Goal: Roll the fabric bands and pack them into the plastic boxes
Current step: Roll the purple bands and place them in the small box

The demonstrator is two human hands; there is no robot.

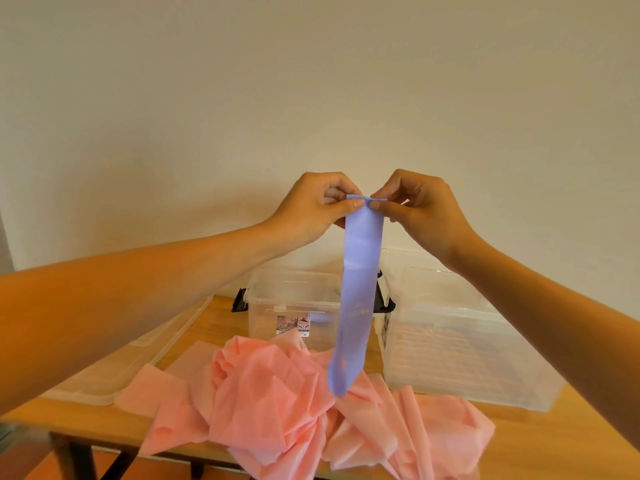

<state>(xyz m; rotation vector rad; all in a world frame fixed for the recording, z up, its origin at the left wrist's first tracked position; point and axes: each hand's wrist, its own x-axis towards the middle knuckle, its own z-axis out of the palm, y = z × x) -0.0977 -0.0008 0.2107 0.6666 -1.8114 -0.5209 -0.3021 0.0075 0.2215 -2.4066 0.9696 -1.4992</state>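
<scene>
Your left hand [311, 206] and right hand [420, 206] each pinch a top corner of the purple band [360, 271], held up in front of the wall above the table [540, 441] — likely so it hangs flat and straight before you roll it. Its long axis runs vertical, top edge level at your fingertips, rounded lower end hanging just over the pink bands [277, 403]. Behind — two clear boxes [273, 306] stand open; a lid [138, 355] lies left.
</scene>
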